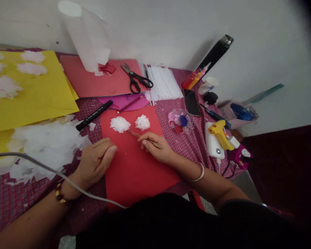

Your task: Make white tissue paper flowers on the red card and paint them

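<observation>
A red paper sheet (134, 169) lies in front of me on a checked cloth. My right hand (157, 147) rests on it and grips a thin pencil (136, 134) whose tip points up-left toward two white fluffy tissue flowers (120, 124) (142, 122). My left hand (97, 160) lies flat with fingers together on the sheet's left edge, holding nothing. A grey cable (41, 166) crosses over my left wrist.
Yellow sheets (33, 90) with white tissue pieces lie at left, a black marker (94, 114) beside them. Farther back are pink card, scissors (137, 79), a white paper roll (85, 38) and white strips (164, 83). At right sit a phone (192, 102), a yellow glue gun (220, 133) and a plastic dish (181, 121).
</observation>
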`<state>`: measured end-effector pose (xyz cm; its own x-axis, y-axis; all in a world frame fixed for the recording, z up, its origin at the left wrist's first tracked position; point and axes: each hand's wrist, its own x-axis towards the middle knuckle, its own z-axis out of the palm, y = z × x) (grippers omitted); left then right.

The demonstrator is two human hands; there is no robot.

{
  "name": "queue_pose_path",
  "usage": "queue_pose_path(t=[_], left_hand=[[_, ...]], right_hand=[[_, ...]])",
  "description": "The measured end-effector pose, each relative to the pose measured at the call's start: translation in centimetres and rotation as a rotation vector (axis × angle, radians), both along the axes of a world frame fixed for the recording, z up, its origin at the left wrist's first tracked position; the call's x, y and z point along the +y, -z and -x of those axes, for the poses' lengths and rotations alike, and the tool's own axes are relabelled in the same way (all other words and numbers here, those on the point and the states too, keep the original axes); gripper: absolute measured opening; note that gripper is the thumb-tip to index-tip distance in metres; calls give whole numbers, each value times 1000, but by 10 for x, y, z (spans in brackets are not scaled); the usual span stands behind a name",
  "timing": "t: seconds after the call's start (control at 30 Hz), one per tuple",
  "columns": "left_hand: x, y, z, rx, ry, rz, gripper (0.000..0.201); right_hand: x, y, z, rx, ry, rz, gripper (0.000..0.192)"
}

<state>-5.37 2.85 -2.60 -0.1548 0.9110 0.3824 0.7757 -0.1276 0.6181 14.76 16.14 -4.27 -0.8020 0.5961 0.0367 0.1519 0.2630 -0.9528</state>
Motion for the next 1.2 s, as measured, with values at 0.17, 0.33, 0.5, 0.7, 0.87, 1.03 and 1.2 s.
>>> queue_pose_path(t=[0.17, 0.33, 0.5, 0.7, 0.87, 1.03, 1.2], left_hand=[[1, -5, 4, 93, 192, -74, 25], [3, -4, 10, 111, 169, -52, 22], [4, 0, 15, 95, 86, 8, 27], [5, -4, 9, 44, 86, 55, 30], [5, -4, 8, 8, 98, 98, 29], [4, 0, 8, -4, 109, 94, 30], [4, 2, 6, 6, 116, 99, 31]], right_hand=[[0, 0, 0, 10, 17, 41, 19], [0, 1, 3, -2, 26, 63, 17], [-1, 2, 3, 11, 13, 66, 16], [-1, 0, 4, 35, 3, 30, 16], [0, -1, 5, 73, 20, 61, 16], [-1, -2, 4, 55, 20, 133, 15], [-2, -4, 4, 59, 2, 182, 14]])
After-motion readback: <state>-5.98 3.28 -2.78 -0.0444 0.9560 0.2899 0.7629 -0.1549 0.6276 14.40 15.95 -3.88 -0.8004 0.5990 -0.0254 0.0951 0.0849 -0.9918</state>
